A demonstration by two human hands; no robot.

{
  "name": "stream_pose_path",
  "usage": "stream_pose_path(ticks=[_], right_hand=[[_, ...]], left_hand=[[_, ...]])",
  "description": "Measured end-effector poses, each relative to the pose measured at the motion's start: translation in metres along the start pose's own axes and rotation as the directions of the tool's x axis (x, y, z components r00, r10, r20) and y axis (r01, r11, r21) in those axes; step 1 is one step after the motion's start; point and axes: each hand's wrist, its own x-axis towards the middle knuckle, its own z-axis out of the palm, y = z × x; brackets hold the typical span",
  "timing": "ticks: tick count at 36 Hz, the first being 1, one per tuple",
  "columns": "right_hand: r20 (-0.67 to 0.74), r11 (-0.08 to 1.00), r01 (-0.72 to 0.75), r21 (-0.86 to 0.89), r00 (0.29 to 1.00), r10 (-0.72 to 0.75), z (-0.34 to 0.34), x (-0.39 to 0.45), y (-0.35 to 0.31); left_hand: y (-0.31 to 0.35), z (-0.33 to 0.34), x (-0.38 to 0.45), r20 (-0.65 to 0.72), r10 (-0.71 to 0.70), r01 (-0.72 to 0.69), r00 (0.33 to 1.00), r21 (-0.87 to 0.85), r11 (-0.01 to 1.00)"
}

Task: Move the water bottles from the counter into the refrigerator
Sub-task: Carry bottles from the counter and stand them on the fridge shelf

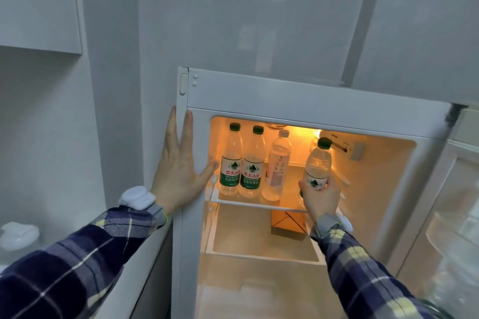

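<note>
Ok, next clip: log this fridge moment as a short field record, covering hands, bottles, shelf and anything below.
left hand: flat against the fridge frame, fingers straight
right hand: grips the held bottle, green cap, upright
held bottle position: inside the fridge, over the right part of the shelf
bottles on shelf: three in a row at left; two with green caps, one with a white cap
below shelf: a brown box
</note>
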Motion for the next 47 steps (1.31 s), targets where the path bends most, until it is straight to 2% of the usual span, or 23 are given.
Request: stream_pose_path(ticks=[4, 9, 14, 20, 29, 35, 42, 47], right_hand=[[0.007, 0.993, -0.02, -0.117, 1.0, 0.021, 0.014, 0.032, 0.029], [-0.011, 0.982, -0.061, -0.18, 0.998, 0.06, 0.024, 0.05, 0.033], [0.014, 0.973, -0.024, -0.228, 1.0, 0.028, 0.034, 0.065, 0.038], [-0.031, 0.951, -0.143, -0.275, 0.99, 0.14, 0.055, 0.087, 0.04], [0.025, 0.907, -0.212, -0.364, 0.971, 0.237, 0.085, 0.127, 0.044], [-0.026, 0.92, -0.117, -0.374, 0.993, 0.116, 0.106, 0.139, 0.054], [0.042, 0.894, -0.114, -0.434, 0.988, 0.147, 0.114, 0.161, 0.054], [0.089, 0.832, -0.069, -0.55, 0.986, 0.141, 0.107, 0.157, 0.048]], left_hand=[[-0.006, 0.01, 0.0, -0.065, -0.007, 0.006, 0.998, -0.012, 1.0], [-0.013, 0.02, 0.003, -0.134, 0.036, -0.036, 0.99, 0.01, 0.999], [-0.016, 0.022, 0.003, -0.167, 0.082, -0.079, 0.982, 0.023, 0.997], [-0.021, 0.026, 0.005, -0.207, 0.152, -0.143, 0.966, 0.057, 0.988], [-0.026, 0.033, 0.006, -0.236, 0.154, -0.143, 0.96, 0.061, 0.988], [-0.027, 0.035, 0.007, -0.265, 0.182, -0.17, 0.947, 0.067, 0.983], [-0.027, 0.036, 0.008, -0.285, 0.196, -0.184, 0.938, 0.071, 0.98], [-0.028, 0.037, 0.007, -0.294, 0.19, -0.176, 0.937, 0.073, 0.982]])
